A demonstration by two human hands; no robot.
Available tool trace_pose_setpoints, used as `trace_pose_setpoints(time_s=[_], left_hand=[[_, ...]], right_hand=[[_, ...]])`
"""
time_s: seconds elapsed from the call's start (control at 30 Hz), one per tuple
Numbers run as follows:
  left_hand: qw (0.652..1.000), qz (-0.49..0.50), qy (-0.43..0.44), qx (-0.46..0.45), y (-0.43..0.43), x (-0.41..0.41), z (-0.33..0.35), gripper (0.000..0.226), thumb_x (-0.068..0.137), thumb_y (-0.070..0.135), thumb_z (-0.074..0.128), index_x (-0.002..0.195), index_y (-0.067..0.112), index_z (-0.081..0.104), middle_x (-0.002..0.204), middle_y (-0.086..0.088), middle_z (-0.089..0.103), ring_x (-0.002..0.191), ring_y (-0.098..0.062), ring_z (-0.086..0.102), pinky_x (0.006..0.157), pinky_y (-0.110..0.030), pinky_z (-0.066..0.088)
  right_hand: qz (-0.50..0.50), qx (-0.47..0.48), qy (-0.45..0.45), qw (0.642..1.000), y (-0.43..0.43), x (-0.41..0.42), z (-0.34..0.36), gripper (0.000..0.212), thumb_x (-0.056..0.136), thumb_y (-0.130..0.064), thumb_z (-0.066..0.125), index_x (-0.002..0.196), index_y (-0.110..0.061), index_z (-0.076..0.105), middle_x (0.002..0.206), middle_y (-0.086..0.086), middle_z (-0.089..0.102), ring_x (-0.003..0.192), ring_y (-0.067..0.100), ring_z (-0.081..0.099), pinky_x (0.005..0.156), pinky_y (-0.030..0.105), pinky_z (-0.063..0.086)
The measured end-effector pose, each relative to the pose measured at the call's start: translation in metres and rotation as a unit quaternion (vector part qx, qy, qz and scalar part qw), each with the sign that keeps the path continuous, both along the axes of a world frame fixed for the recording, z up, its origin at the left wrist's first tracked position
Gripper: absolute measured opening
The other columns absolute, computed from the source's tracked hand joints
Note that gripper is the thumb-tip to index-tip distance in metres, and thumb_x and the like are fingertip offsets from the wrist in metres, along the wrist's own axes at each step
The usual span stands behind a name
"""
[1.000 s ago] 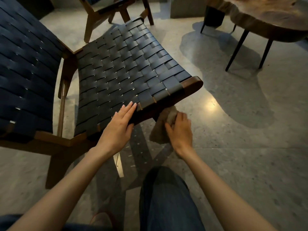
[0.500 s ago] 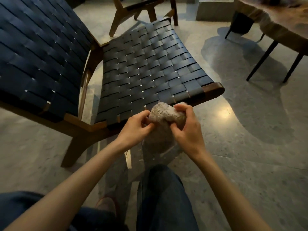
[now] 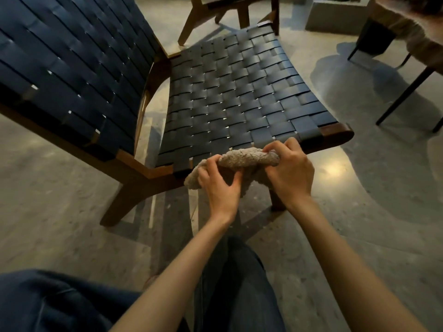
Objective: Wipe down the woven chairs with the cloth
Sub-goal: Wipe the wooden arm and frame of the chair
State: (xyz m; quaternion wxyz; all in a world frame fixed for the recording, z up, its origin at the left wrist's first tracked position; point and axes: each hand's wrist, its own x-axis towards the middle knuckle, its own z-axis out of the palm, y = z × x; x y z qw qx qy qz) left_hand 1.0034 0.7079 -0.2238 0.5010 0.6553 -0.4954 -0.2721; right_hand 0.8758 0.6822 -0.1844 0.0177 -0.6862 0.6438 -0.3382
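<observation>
A woven chair (image 3: 230,92) with dark blue straps and a brown wooden frame fills the upper left and middle of the head view. Just in front of its seat's front edge I hold a fuzzy beige cloth (image 3: 242,159) with both hands. My left hand (image 3: 220,185) grips the cloth's left part, fingers curled over it. My right hand (image 3: 287,168) pinches its right end. The cloth is stretched between the two hands, with some of it hanging down behind them.
A second wooden chair (image 3: 215,10) stands behind the seat at the top. A wooden table (image 3: 407,32) on thin black legs is at the upper right. A grey block (image 3: 335,17) sits on the stone floor (image 3: 359,212). My knees in dark trousers are below.
My left hand left the seat's front edge and took hold of the cloth. Both hands lifted the cloth from under the seat edge and now spread it apart sideways.
</observation>
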Motion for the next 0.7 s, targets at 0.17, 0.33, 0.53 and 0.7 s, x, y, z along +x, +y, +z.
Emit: trace_pose_setpoints(time_s=[0.17, 0.33, 0.53, 0.7], left_hand=[[0.994, 0.106, 0.028, 0.002, -0.013, -0.002, -0.006, 0.04, 0.084, 0.016, 0.069, 0.118, 0.019, 0.047, 0.123, -0.007, 0.025, 0.108, -0.009, 0.02, 0.089, -0.022, 0.036], [0.986, 0.141, -0.091, -0.015, -0.013, 0.034, -0.018, 0.031, 0.083, 0.013, 0.069, 0.11, 0.017, 0.053, 0.122, -0.009, 0.034, 0.113, -0.015, 0.025, 0.087, -0.018, 0.032], [0.975, 0.172, -0.138, -0.005, 0.0, 0.092, -0.029, 0.031, 0.08, 0.005, 0.069, 0.106, 0.014, 0.056, 0.122, -0.011, 0.037, 0.112, -0.015, 0.032, 0.083, -0.013, 0.037], [0.969, 0.197, -0.148, 0.019, 0.006, 0.112, -0.032, 0.03, 0.08, -0.001, 0.066, 0.108, 0.005, 0.058, 0.123, -0.018, 0.042, 0.111, -0.028, 0.038, 0.092, -0.034, 0.041]], right_hand=[[0.037, -0.008, -0.032, 0.999, -0.003, 0.005, -0.006, 0.02, 0.08, -0.012, 0.073, 0.1, -0.01, 0.07, 0.097, 0.013, 0.057, 0.08, 0.024, 0.054, 0.065, 0.026, 0.042], [0.098, -0.031, -0.026, 0.994, -0.001, 0.029, -0.019, 0.024, 0.077, -0.007, 0.076, 0.1, -0.005, 0.069, 0.096, 0.014, 0.058, 0.08, 0.024, 0.056, 0.066, 0.025, 0.043], [0.184, -0.012, -0.013, 0.983, 0.001, 0.085, -0.034, 0.028, 0.071, 0.001, 0.076, 0.096, -0.004, 0.066, 0.095, 0.011, 0.058, 0.079, 0.016, 0.053, 0.065, 0.016, 0.044], [0.231, 0.023, 0.0, 0.973, 0.002, 0.111, -0.042, 0.027, 0.077, -0.005, 0.074, 0.101, -0.009, 0.064, 0.101, 0.005, 0.055, 0.084, 0.016, 0.055, 0.067, 0.02, 0.045]])
